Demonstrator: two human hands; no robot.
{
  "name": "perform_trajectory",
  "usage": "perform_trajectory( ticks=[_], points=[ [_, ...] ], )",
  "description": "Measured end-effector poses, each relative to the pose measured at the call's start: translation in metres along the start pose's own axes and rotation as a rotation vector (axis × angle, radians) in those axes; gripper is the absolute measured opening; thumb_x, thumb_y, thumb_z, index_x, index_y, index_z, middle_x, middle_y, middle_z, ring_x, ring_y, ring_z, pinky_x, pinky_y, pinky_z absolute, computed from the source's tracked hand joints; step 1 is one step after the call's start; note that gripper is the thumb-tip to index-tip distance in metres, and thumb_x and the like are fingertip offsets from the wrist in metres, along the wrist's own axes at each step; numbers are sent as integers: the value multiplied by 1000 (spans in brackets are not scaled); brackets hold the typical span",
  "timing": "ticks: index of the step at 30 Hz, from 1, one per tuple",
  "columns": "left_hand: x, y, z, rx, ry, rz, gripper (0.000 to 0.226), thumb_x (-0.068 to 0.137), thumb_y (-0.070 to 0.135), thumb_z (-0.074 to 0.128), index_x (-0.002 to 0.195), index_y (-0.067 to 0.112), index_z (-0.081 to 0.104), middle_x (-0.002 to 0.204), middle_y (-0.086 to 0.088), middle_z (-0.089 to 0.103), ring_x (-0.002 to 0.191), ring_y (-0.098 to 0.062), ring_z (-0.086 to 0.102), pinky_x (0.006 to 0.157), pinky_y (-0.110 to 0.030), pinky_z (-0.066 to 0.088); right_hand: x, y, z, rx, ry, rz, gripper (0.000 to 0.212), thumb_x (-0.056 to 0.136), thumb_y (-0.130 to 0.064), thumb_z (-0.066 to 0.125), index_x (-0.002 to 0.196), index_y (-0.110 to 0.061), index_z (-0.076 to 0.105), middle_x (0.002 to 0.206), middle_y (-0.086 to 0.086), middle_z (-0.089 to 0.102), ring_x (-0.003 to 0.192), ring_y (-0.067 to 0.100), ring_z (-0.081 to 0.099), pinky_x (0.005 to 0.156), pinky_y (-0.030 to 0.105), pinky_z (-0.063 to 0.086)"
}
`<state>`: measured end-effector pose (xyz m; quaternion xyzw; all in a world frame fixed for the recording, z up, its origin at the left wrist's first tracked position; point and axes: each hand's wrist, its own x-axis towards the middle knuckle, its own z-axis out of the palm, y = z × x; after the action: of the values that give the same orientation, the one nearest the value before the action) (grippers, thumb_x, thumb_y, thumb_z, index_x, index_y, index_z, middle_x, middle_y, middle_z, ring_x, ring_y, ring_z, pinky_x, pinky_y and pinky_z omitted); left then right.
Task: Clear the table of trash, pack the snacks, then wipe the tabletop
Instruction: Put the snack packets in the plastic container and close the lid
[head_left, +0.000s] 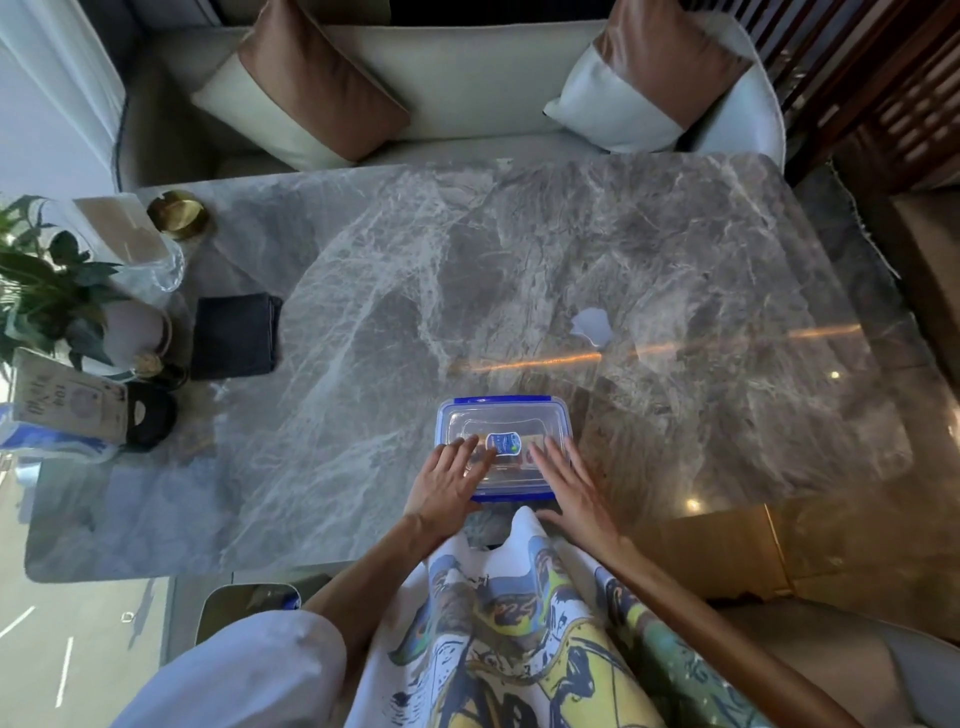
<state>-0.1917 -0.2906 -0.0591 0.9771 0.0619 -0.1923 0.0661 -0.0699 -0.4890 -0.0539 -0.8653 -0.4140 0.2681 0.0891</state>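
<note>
A clear plastic snack box with a blue-clipped lid (503, 422) sits on the grey marble table (519, 270) near its front edge. The lid is on, and dim contents show through it. My left hand (451, 475) lies flat on the lid's left side, fingers spread. On the lid's right side rests my right hand (569, 483), also flat with fingers apart. Neither hand grips anything. A folded dark cloth (235, 335) lies at the table's left.
At the left edge stand a potted plant (47, 291), a glass holder (135, 244), a brass ashtray (179, 213), a sign card (67, 400) and a black object (148, 415). A sofa with two cushions (467, 88) lies beyond the table. A bin (249, 605) stands below the near edge.
</note>
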Motion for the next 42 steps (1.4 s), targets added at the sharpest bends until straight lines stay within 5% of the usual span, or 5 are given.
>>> perform_trajectory(
  ticks=[17, 21, 27, 35, 42],
  points=[
    [6, -3, -6, -52, 48, 16, 74, 89, 49, 56, 152, 27, 23, 154, -11, 31, 136, -30, 35, 115, -41, 27, 0, -13, -10, 111, 57, 130, 91, 85, -18, 72, 156, -27, 16, 162, -7, 24, 153, 19, 7, 118, 41, 33],
    [14, -5, -23, -556, 261, -249, 44, 93, 36, 58, 134, 21, 56, 134, -10, 54, 120, -30, 49, 101, -37, 37, 2, -8, -25, 294, 36, 119, 91, 88, -20, 69, 156, -32, 9, 164, -3, 19, 153, 18, 8, 121, 39, 26],
    [16, -7, -40, -1294, 235, -988, 50, 97, 28, 54, 138, 0, 46, 136, -26, 52, 125, -35, 52, 107, -42, 41, 27, 13, -50, 724, 45, 387, 85, 93, -30, 62, 156, -24, 5, 163, 7, 18, 150, 24, 20, 120, 42, 26],
    [-3, 11, -46, -1828, -14, -1064, 41, 99, 24, 52, 136, 6, 44, 104, -13, 58, 94, -26, 58, 101, -50, 46, 72, 27, -58, 1143, -161, 480, 74, 96, -18, 59, 155, -27, 15, 157, 7, 34, 139, 26, 42, 114, 47, 38],
    [-3, 5, -37, -2206, 645, -1288, 59, 96, 11, 55, 149, 14, 29, 100, -12, 56, 68, -13, 52, 59, -21, 44, 76, 11, -56, 1265, -283, 583, 56, 87, -2, 67, 127, -24, 34, 134, 13, 51, 99, 24, 59, 65, 37, 57]
  ],
)
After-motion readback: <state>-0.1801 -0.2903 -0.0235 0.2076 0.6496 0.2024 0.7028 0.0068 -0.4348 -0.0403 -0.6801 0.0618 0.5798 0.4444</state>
